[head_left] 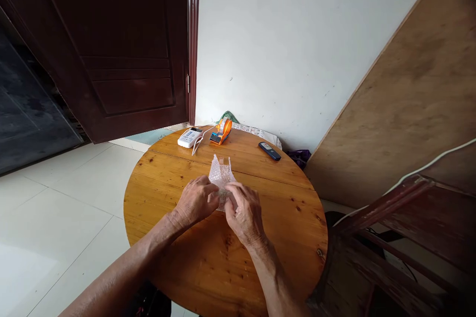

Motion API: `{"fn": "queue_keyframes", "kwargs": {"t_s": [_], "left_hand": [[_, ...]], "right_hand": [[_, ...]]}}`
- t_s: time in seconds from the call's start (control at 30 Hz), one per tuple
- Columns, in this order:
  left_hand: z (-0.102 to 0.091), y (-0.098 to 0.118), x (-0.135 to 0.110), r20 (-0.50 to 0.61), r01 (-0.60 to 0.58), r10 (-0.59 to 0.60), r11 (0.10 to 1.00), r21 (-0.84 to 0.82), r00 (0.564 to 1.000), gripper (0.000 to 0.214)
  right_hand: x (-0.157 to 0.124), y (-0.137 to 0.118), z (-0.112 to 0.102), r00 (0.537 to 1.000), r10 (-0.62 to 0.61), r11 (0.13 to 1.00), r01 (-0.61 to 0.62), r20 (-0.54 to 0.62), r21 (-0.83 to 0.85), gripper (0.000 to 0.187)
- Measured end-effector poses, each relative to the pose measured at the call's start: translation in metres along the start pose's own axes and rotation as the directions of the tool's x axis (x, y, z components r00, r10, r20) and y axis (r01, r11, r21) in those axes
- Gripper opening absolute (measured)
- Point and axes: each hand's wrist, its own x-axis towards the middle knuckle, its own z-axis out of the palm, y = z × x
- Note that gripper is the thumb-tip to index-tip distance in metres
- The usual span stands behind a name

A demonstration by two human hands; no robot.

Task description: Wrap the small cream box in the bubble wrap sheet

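One piece of clear bubble wrap point(224, 172) lies on the table point(286, 213) between our left hand point(198, 197) and our right hand point(243, 210), its near part partly hidden by our fingers. Both hands are curled inward and narrow, fingertips at the wrap's two sides; blur over the fingers means we cannot tell whether either one truly pinches the film.

We judge it light, soft and springy, a little slick on the outside, and quick to crease or pop if pressed with a hard fingertip. Whether anything is wrapped inside, we cannot tell. The side edges just ahead of each hand look like our best hold, taken with flat finger pads; the thin far corners would probably fold over under a pull.

Its long axis runs roughly straight away from us, out from the gap between our hands. The far end points forward, past our fingertips, with two corners standing up like peaks and a dip between them.

Well beyond our left hand sit a white keypad device point(189, 137) and an orange tape dispenser point(225, 131); ahead and to the right of our right hand lies a dark handset point(269, 151).
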Motion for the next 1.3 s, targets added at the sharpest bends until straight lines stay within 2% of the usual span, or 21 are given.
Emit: {"fn": "queue_keyframes", "kwargs": {"t_s": [0.07, 0.17, 0.27, 0.37, 0.43, 0.63, 0.7, 0.77, 0.83, 0.9, 0.97, 1.07, 1.3], "left_hand": [[0.010, -0.007, -0.004, -0.123, -0.107, 0.108, 0.994, 0.020, 0.986, 0.021], [0.021, -0.014, -0.010, -0.232, -0.188, 0.188, 0.982, 0.020, 0.955, 0.023], [0.027, -0.016, -0.013, -0.234, -0.202, 0.196, 0.979, 0.000, 0.952, 0.026], [0.029, -0.017, -0.015, -0.213, -0.202, 0.189, 0.979, -0.042, 0.959, 0.029], [0.030, -0.017, -0.015, -0.215, -0.202, 0.187, 0.978, -0.053, 0.959, 0.029], [0.035, -0.016, -0.015, -0.230, -0.264, 0.243, 0.963, -0.061, 0.942, 0.033], [0.036, -0.016, -0.014, -0.230, -0.271, 0.252, 0.961, -0.053, 0.940, 0.033], [0.036, -0.015, -0.014, -0.219, -0.270, 0.253, 0.961, -0.051, 0.942, 0.033], [0.036, -0.016, -0.013, -0.201, -0.270, 0.254, 0.961, -0.058, 0.946, 0.032], [0.036, -0.016, -0.013, -0.182, -0.268, 0.252, 0.961, -0.068, 0.950, 0.030], [0.036, -0.016, -0.013, -0.170, -0.264, 0.249, 0.961, -0.076, 0.954, 0.029], [0.036, -0.014, -0.013, -0.163, -0.261, 0.244, 0.961, -0.096, 0.956, 0.031], [0.032, -0.002, -0.019, -0.149, -0.272, 0.248, 0.948, -0.165, 0.957, 0.037]], "right_hand": [[-0.001, 0.008, 0.000, 0.997, 0.066, 0.994, -0.070, -0.050, -0.080, 0.029], [-0.003, 0.022, 0.002, 0.974, 0.216, 0.955, -0.225, -0.069, -0.191, 0.043], [-0.006, 0.032, 0.003, 0.924, 0.383, 0.904, -0.371, 0.015, -0.214, 0.055], [-0.006, 0.037, 0.003, 0.867, 0.490, 0.861, -0.466, 0.090, -0.205, 0.055], [-0.006, 0.038, 0.004, 0.856, 0.505, 0.857, -0.483, 0.107, -0.180, 0.053], [-0.007, 0.038, 0.012, 0.887, 0.457, 0.885, -0.446, 0.070, -0.132, 0.044], [-0.006, 0.036, 0.015, 0.880, 0.471, 0.880, -0.464, 0.059, -0.104, 0.043], [-0.004, 0.033, 0.016, 0.863, 0.500, 0.866, -0.501, 0.066, -0.007, 0.041], [-0.001, 0.030, 0.015, 0.838, 0.538, 0.819, -0.546, 0.096, 0.175, 0.037], [0.001, 0.028, 0.014, 0.816, 0.563, 0.733, -0.568, 0.135, 0.374, 0.038], [0.003, 0.025, 0.014, 0.812, 0.562, 0.659, -0.554, 0.156, 0.509, 0.040], [0.003, 0.021, 0.016, 0.822, 0.546, 0.619, -0.526, 0.161, 0.583, 0.038], [0.001, 0.014, 0.012, 0.812, 0.555, 0.569, -0.529, 0.180, 0.629, 0.039]]}}
